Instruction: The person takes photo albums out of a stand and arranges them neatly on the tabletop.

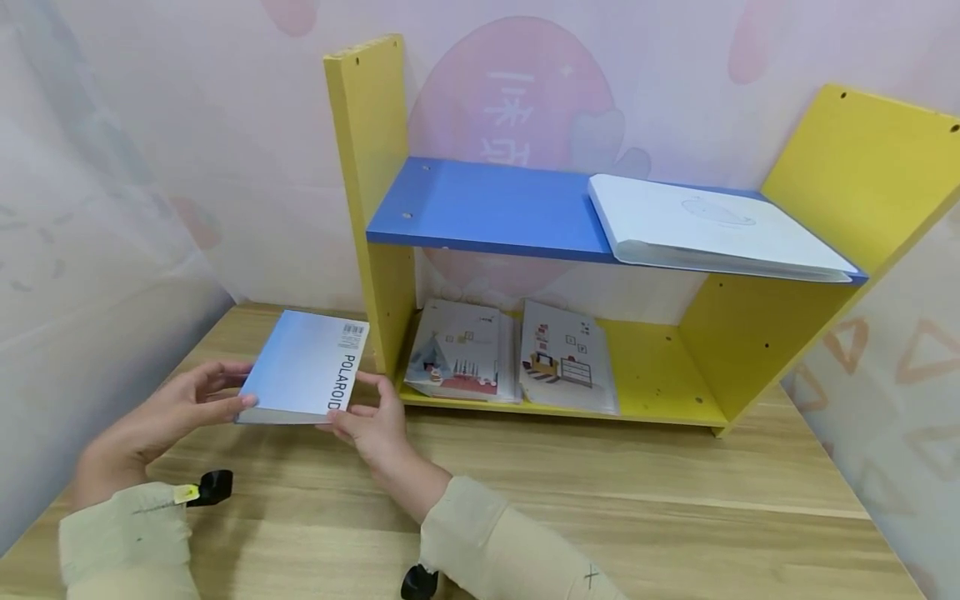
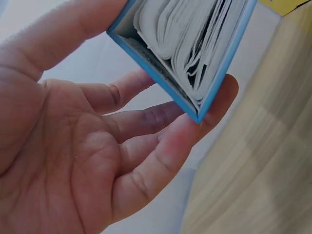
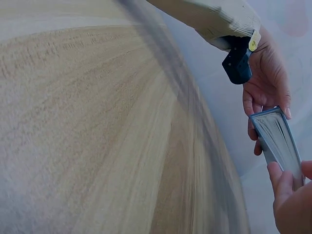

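A small photo album (image 1: 296,358) with a pale blue-to-white cover marked POLAROID is held between both hands, left of the shelf. My left hand (image 1: 176,408) grips its left side, thumb at the top edge and fingers beneath, as the left wrist view also shows. At the lower right corner my right hand (image 1: 378,429) pinches it, the thumb on the cover. The left wrist view looks into the album's open end, where white page sleeves (image 2: 190,39) fan out between blue covers. From the right wrist view, the album (image 3: 278,134) hangs tilted between the hands.
A yellow-and-blue shelf (image 1: 480,208) stands on the wooden table (image 1: 600,508). Its blue board carries a white album (image 1: 705,221) at the right. Two illustrated albums, one with a tent (image 1: 457,346) and one with furniture (image 1: 562,358), lie on the bottom board.
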Available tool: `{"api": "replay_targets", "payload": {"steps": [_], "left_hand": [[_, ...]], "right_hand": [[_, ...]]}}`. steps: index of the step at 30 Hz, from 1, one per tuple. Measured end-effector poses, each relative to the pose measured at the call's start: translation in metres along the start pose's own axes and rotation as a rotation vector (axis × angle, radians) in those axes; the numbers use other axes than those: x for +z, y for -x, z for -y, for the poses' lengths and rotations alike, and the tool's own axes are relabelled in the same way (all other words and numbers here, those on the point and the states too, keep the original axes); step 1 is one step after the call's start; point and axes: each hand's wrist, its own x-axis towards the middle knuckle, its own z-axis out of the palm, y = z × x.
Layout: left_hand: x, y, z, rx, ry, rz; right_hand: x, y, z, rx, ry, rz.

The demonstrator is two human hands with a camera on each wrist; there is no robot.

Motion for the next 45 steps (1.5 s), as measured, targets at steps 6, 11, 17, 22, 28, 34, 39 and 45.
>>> {"api": "replay_targets", "payload": {"steps": [6, 11, 17, 22, 28, 34, 39, 45], "left_hand": [[0.001, -0.002, 0.002, -0.02, -0.016, 0.019], [0.001, -0.002, 0.003, -0.016, -0.017, 0.04], [0.001, 0.0, 0.007, -0.026, -0.011, 0.049], [0.001, 0.001, 0.01, -0.03, -0.004, 0.053], [0.002, 0.001, 0.013, -0.039, 0.027, 0.059], [0.002, 0.001, 0.015, -0.049, 0.041, 0.064], [0.002, 0.001, 0.017, -0.051, 0.031, 0.084], [0.002, 0.0, 0.021, -0.055, 0.03, 0.098]], "right_hand": [[-0.001, -0.003, -0.004, 0.007, -0.003, 0.012], [-0.002, -0.004, -0.006, 0.01, 0.009, 0.024], [-0.001, -0.004, -0.011, 0.021, 0.006, 0.028], [0.0, -0.003, -0.014, 0.033, -0.007, 0.028], [0.001, -0.003, -0.017, 0.042, -0.014, 0.031], [0.0, -0.004, -0.021, 0.054, -0.011, 0.037], [0.0, -0.003, -0.022, 0.069, -0.002, 0.043], [0.001, -0.003, -0.025, 0.089, -0.011, 0.052]]}}
